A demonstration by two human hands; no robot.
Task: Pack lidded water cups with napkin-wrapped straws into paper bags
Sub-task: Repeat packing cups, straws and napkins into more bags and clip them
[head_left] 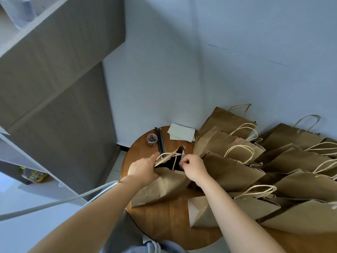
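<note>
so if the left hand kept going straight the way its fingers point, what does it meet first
Probably the black straws lying on the table just past the bag mouth that the left hand holds; depth is unclear, so it might pass above them.

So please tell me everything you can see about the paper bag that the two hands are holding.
The paper bag is brown kraft paper with twisted cream cord handles. It stands on the round wooden table, leaning away from the person, mouth open and dark inside. The left hand grips its near rim; the right hand pinches the rim at the cord. More bags crowd its right side.
</note>
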